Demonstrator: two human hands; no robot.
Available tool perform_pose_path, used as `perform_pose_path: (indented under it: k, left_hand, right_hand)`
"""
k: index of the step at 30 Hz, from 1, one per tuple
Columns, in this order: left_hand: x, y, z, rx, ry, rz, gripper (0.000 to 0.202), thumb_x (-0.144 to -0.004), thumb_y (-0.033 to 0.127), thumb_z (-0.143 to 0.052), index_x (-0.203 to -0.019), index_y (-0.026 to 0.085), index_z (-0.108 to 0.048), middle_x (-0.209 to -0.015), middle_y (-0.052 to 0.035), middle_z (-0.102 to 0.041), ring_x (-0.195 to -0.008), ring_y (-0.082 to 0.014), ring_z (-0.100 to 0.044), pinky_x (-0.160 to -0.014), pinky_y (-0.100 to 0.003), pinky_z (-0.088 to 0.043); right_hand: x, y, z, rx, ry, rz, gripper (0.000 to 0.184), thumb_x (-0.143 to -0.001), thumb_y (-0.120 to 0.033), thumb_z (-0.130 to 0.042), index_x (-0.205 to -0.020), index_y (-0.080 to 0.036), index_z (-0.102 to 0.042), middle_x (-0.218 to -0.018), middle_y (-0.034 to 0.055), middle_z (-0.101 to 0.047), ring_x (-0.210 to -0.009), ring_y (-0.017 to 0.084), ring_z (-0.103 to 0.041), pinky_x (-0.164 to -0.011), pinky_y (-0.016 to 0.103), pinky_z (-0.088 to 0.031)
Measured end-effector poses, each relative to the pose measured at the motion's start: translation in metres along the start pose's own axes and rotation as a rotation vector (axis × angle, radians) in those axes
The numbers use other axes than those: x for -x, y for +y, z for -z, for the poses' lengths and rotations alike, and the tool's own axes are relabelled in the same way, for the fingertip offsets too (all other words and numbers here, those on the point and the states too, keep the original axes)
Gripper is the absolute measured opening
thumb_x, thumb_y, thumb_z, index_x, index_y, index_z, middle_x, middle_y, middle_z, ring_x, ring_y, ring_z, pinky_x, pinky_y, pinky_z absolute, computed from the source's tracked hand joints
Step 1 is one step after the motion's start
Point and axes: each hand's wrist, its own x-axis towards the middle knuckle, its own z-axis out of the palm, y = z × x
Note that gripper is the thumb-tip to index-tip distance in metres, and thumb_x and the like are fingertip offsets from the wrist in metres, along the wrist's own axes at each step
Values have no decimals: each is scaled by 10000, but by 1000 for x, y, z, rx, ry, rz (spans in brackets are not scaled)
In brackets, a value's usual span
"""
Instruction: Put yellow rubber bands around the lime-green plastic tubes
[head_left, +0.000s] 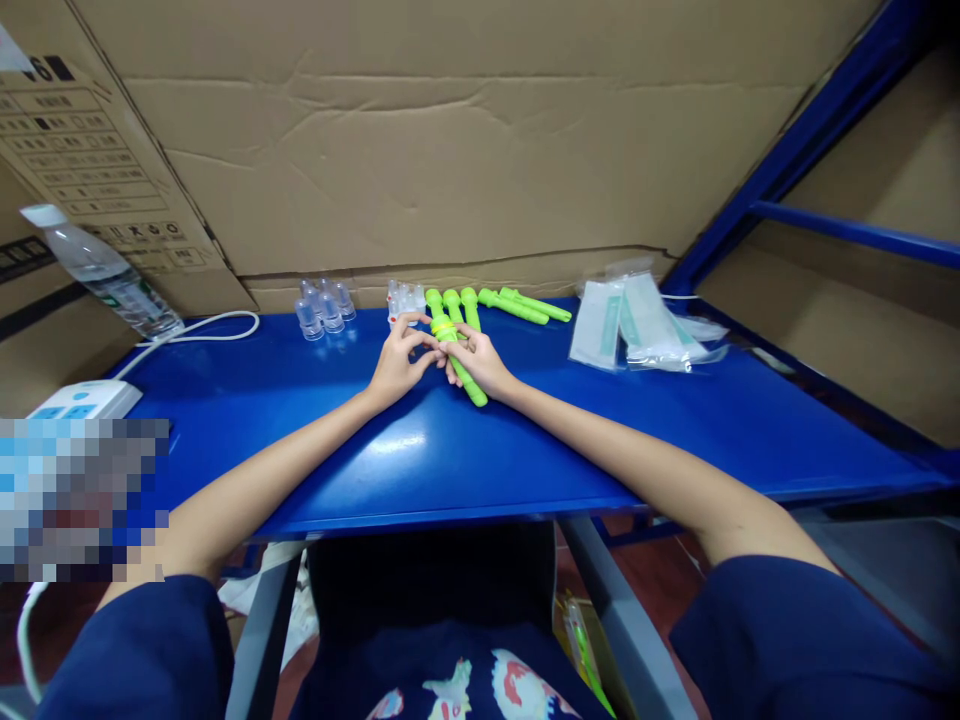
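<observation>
From your head camera, your fingers hide part of the green tube (466,378) lying on the blue table (315,400). Your left hand (397,362) pinches its yellow band; your right hand (480,362) grips the tube.

Five green tubes (455,340), two clusters of clear vials (324,308), one water bottle (105,272), several sealed pouches (637,322)

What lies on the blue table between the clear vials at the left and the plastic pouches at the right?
In the head view: both hands on a green tube, more green tubes, small white vials.
</observation>
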Motion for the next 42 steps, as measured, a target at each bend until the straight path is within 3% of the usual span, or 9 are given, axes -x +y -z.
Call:
perform_pose_path:
  k: [8,19,33,42]
  left_hand:
    - [-2,0,0,56,70,52,148,-889,250,-673,-1015,187,-630,-1113,-70,-693,-725,-111,-631,-648,-250,-478]
    - [-2,-5,0,71,81,-17,121,-881,253,-708,-962,169,-675,-1078,-74,-711,-749,-115,-635,-645,-234,-484]
    - [-1,-15,-3,63,40,-33,109,-876,201,-695,-950,163,-623,-1063,-74,-666,-736,-112,-626,-621,-224,-500]
    - [2,-13,-4,-159,-69,-47,68,-944,174,-537,-1006,181,-509,-1097,-113,-609,-943,-210,-628,-877,-373,-538]
  right_hand:
    - [-1,6,-2,12,-28,5,568,-847,-442,-664,-1216,-244,-280,-651,-90,-624,-390,139,-588,-315,231,-434]
    - [-3,12,0,29,-45,17,486,-848,-378,-611,-1172,-238,-279,-618,-103,-635,-348,130,-560,-291,203,-416]
    - [-2,11,0,59,-39,-15,500,-814,-378,-622,-1158,-233,-290,-599,-99,-646,-332,130,-543,-289,205,-424]
    - [-2,12,1,89,-33,-35,486,-827,-382,-608,-1160,-235,-287,-604,-99,-636,-345,133,-552,-295,209,-433]
